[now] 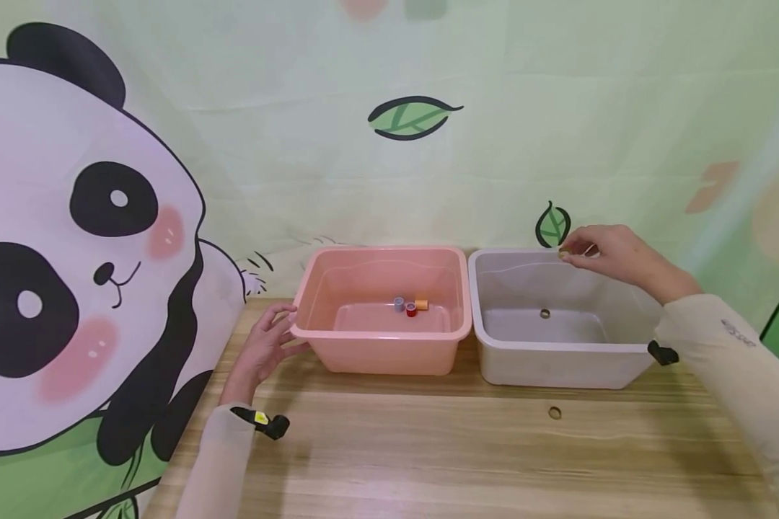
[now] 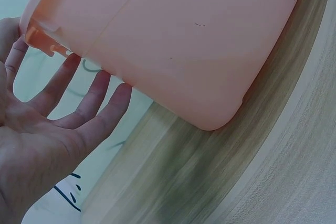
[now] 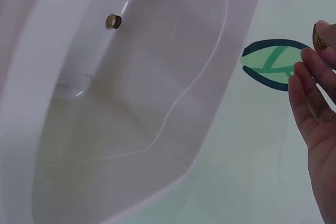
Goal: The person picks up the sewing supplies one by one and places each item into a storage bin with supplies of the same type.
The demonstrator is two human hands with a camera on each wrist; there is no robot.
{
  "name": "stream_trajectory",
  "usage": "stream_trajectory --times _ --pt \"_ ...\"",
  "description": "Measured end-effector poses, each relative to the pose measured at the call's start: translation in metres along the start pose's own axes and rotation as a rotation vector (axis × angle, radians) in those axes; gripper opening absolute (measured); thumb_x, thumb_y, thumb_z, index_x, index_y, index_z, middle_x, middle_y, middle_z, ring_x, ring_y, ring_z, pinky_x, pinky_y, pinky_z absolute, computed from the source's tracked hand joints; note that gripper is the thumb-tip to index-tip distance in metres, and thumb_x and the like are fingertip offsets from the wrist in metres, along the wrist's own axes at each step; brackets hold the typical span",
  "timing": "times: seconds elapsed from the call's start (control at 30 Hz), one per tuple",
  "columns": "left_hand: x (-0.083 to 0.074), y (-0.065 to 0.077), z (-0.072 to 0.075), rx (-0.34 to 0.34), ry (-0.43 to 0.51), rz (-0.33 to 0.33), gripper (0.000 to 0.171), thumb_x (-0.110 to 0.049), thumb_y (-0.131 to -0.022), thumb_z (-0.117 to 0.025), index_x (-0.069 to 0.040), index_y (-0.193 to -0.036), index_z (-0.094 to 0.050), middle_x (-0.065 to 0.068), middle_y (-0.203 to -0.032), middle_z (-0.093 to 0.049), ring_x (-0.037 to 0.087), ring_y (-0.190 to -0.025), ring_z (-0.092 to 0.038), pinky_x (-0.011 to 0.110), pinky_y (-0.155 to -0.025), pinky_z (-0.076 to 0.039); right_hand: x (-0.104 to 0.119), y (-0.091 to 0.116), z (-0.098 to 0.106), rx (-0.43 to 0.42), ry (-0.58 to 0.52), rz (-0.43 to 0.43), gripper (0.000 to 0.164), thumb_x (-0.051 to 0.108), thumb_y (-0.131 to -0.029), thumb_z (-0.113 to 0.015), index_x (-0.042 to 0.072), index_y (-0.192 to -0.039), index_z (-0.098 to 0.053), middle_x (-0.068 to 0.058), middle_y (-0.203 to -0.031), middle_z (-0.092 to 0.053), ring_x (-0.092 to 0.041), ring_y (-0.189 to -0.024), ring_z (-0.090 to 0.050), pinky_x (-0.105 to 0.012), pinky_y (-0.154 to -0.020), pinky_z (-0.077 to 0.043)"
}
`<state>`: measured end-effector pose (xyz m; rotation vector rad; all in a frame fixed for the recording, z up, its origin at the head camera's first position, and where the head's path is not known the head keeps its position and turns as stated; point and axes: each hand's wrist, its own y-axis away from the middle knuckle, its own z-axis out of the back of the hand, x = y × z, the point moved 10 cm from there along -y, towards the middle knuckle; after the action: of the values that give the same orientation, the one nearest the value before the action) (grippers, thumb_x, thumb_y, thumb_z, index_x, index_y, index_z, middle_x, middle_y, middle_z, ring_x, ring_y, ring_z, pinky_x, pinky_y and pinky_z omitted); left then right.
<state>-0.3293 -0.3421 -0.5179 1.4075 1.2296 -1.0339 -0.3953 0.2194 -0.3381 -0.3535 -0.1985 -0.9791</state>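
My left hand [image 1: 264, 351] is at the left end of a pink plastic bin [image 1: 383, 355]. In the left wrist view its fingers [image 2: 94, 103] are spread and fairly straight, with several tips against the bin's outer wall. Above the back rim of a grey bin [image 1: 558, 367], my right hand [image 1: 613, 252] pinches a small gold ring [image 3: 318, 39] with a textured outer surface between thumb and fingertips. Another gold ring [image 1: 545, 313] lies on the grey bin's floor. A third ring [image 1: 555, 413] lies on the table in front of that bin.
Inside the pink bin sit a blue-grey piece [image 1: 399, 304], a red piece [image 1: 411, 310] and an orange piece [image 1: 422, 305], all small and cylindrical. Both bins stand side by side on a wooden table [image 1: 396, 454]. Behind them hangs a green cloth [image 1: 285, 144] with a panda print.
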Motion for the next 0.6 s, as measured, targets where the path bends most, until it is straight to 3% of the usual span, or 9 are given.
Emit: stream_trajectory --times 0.37,0.6 --pt "0.001 0.0 0.001 -0.011 -0.007 -0.004 0.018 -0.031 -0.101 -0.064 -0.026 -0.116 -0.057 0.003 -0.127 -0.06 0.03 -0.116 -0.066 0.068 -0.105 -0.039 -0.028 -0.003 -0.006 0.057 -0.033 -0.14 0.026 0.025 -0.097 -0.071 0.008 -0.117 -0.071 -0.01 -0.103 -0.072 -0.033 -0.101 -0.067 -0.052 -0.086 -0.057" --pt "0.0 -0.001 0.0 -0.001 -0.011 -0.009 0.016 -0.031 -0.102 -0.064 -0.027 -0.116 -0.057 0.003 -0.128 -0.059 0.03 -0.116 -0.065 0.069 -0.106 -0.038 -0.03 -0.004 -0.006 0.077 -0.025 -0.123 0.024 0.021 -0.096 -0.072 0.009 -0.118 -0.072 -0.006 -0.1 -0.073 -0.031 -0.099 -0.068 -0.045 -0.08 -0.057"
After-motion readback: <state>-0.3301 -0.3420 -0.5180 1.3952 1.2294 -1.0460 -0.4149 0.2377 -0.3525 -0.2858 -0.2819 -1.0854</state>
